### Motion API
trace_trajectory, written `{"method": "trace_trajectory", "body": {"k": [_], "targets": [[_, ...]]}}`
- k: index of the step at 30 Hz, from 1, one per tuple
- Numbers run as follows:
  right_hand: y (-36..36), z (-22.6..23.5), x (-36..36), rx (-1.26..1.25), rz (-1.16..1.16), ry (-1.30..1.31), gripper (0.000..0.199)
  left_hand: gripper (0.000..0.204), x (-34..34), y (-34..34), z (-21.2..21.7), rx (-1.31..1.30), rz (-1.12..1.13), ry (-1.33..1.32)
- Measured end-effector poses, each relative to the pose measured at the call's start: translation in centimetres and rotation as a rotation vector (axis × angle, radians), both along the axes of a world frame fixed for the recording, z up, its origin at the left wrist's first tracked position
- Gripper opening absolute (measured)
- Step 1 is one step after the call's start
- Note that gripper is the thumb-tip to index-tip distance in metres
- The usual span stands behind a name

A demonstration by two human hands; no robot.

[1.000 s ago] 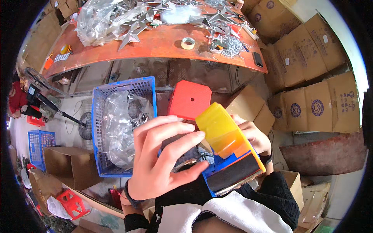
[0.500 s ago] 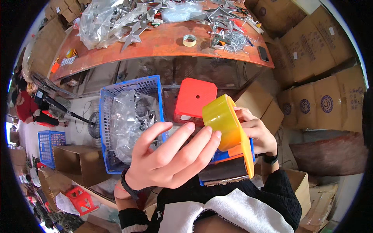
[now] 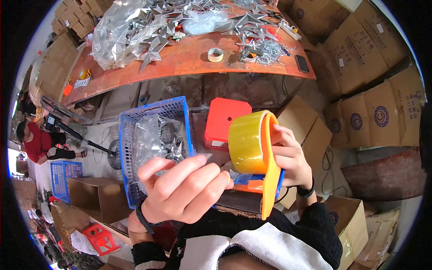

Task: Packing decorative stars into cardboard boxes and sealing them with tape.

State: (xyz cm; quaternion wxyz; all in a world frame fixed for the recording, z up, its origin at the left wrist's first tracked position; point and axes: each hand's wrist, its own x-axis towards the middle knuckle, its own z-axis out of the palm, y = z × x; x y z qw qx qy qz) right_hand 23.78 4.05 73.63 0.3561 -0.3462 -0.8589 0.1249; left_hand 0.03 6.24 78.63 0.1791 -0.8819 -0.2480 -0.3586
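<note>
An orange and blue tape dispenser (image 3: 268, 168) carrying a big roll of yellowish packing tape (image 3: 246, 141) is gripped from its right side by my right hand (image 3: 291, 159). The dispenser's dark roller and jagged cutting edge point toward my body. My left hand (image 3: 186, 189) is closed beside it on the left, fingers curled and fingertips pinched together at the clear tape near the roller. The thumb side is partly hidden. Beyond my left hand stands a blue plastic basket (image 3: 192, 130) with clear bags and silver stars inside.
A red stool (image 3: 225, 118) stands beyond the dispenser. On the wooden table (image 3: 180, 63) lie silver stars (image 3: 153, 51), a tape roll (image 3: 215, 55) and a phone (image 3: 301, 63). Cardboard boxes (image 3: 373, 117) line the right; an open carton (image 3: 105, 198) sits at left. A person (image 3: 38, 141) is farther left.
My left fingers, earlier spread against the tape roll, have curled and drawn down and left to the tape near the roller. The dispenser has shifted slightly left and turned more upright.
</note>
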Motion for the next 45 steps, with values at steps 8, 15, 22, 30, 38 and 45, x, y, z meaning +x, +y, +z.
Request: {"method": "trace_trajectory", "body": {"k": [8, 15, 22, 30, 38, 45], "targets": [[-0.5, 0.6, -0.8, 0.224, -0.280, -0.126, 0.020, 0.009, 1.0, 0.5, -0.4, 0.230, -0.133, -0.039], [0.0, 0.8, -0.4, 0.221, -0.303, -0.116, 0.021, 0.009, 1.2, 0.5, -0.7, 0.253, -0.100, -0.069], [0.5, 1.6, -0.1, 0.243, -0.325, -0.153, 0.019, 0.009, 1.2, 0.3, -0.8, 0.244, -0.066, -0.129], [1.7, 1.5, 0.9, 0.255, -0.386, -0.133, 0.022, 0.007, 0.8, 0.1, -0.7, 0.132, -0.019, -0.141], [1.2, 1.0, 1.1, 0.179, -0.391, -0.155, 0.031, 0.011, -0.2, -1.2, -1.1, -0.029, 0.002, -0.095], [0.9, 1.2, 0.9, 0.283, -0.400, -0.180, 0.025, 0.019, -0.8, 0.1, -1.0, -0.038, 0.077, -0.091]]}}
